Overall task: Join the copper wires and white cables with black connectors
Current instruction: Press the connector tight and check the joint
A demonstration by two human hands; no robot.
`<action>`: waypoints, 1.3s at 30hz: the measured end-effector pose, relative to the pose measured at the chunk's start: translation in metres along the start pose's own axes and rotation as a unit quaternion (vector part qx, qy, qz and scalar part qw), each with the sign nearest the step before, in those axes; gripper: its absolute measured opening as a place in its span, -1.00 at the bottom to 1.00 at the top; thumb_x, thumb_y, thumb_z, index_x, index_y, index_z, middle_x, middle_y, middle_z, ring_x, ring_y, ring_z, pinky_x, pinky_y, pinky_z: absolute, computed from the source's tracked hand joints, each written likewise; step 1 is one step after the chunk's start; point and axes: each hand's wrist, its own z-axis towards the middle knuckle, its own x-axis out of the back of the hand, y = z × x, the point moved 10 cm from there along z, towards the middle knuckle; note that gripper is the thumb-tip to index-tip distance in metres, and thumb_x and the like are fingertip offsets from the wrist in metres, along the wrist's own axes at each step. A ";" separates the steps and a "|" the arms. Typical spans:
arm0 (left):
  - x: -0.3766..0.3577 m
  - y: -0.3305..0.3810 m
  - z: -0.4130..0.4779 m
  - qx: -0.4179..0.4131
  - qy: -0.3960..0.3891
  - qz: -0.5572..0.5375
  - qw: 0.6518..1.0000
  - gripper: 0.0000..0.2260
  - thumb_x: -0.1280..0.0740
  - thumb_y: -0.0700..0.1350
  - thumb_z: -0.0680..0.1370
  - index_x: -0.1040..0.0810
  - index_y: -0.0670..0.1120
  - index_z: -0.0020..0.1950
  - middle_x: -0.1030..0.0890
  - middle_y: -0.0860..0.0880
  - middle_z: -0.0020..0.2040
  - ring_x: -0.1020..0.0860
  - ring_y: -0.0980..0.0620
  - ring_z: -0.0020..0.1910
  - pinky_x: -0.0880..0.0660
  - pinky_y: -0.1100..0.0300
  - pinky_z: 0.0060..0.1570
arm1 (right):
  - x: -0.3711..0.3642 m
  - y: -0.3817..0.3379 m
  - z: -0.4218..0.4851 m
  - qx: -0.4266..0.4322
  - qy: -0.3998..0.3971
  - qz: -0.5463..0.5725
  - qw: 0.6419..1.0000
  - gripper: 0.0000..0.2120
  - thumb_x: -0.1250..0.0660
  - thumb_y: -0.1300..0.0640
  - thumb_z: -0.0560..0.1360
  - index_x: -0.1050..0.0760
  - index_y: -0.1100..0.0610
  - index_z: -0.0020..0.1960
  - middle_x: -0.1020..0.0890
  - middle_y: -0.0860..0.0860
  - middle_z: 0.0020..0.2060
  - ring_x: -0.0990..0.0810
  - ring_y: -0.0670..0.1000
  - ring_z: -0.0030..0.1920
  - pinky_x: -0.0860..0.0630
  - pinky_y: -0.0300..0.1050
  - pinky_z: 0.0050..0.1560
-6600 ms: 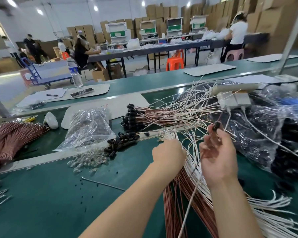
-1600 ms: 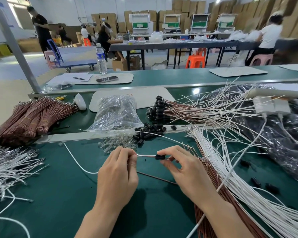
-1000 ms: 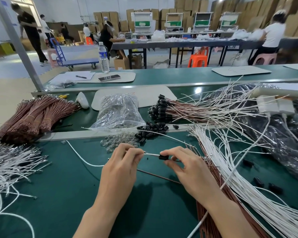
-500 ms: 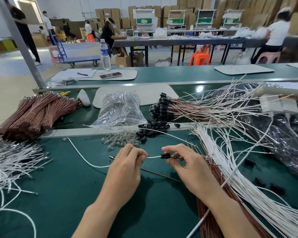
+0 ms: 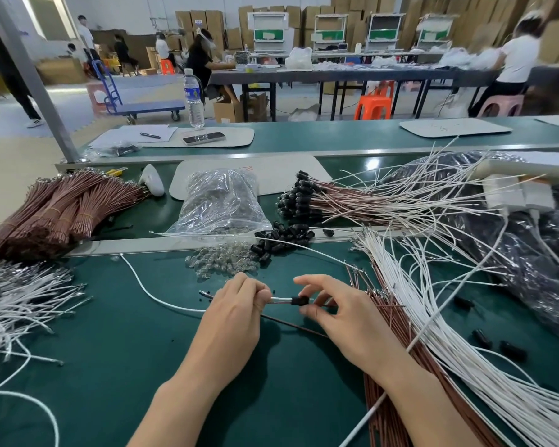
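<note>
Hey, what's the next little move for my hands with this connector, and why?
Probably press the left hand toward the right hand, which pinches the black connector, to seat the ends fully. A short stretch of white cable shows between the left hand and the connector.

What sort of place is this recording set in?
Most likely a factory assembly floor: long green workbenches, stacked cardboard cartons along the back wall, and bundled copper wires and loose black connectors laid out for hand assembly.
</note>
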 end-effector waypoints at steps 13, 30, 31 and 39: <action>-0.004 0.014 -0.002 -0.042 -0.040 -0.025 0.998 -0.66 -0.10 0.18 0.65 -0.53 0.06 0.24 -0.45 0.22 0.02 -0.48 0.12 0.07 -0.45 0.13 0.10 | -0.002 -0.008 0.000 0.007 0.004 0.000 1.000 -0.61 -0.47 0.11 0.51 -0.53 -0.23 0.26 -0.63 -0.29 -0.04 -0.57 -0.20 0.00 -0.45 -0.38 0.02; 0.006 0.002 0.000 -0.024 0.024 -0.032 0.999 -0.87 -0.33 -0.05 0.64 -0.62 0.04 0.16 -0.42 0.23 -0.09 -0.46 0.05 -0.11 -0.37 0.19 -0.10 | 0.019 -0.003 0.000 0.005 0.067 -0.087 0.994 -0.91 -0.32 -0.08 0.59 -0.60 -0.13 -0.01 -0.62 -0.22 -0.13 -0.56 -0.16 -0.09 -0.51 -0.12 -0.04; 0.006 0.001 0.000 -0.021 0.028 -0.032 0.999 -0.87 -0.33 -0.06 0.64 -0.62 0.04 0.16 -0.43 0.24 -0.08 -0.45 0.06 -0.10 -0.39 0.18 -0.08 | 0.023 -0.001 0.000 0.001 0.079 -0.089 0.993 -0.91 -0.32 -0.07 0.59 -0.60 -0.13 -0.01 -0.62 -0.23 -0.13 -0.56 -0.18 -0.09 -0.52 -0.12 -0.05; 0.015 -0.006 0.000 0.008 0.067 -0.027 0.997 -0.85 -0.33 -0.06 0.63 -0.63 0.03 0.17 -0.50 0.20 -0.04 -0.44 0.10 -0.09 -0.40 0.11 0.03 | 0.050 0.015 0.000 -0.028 0.156 -0.080 0.984 -0.94 -0.36 -0.03 0.58 -0.61 -0.12 -0.03 -0.63 -0.27 -0.19 -0.56 -0.24 -0.11 -0.41 -0.44 -0.14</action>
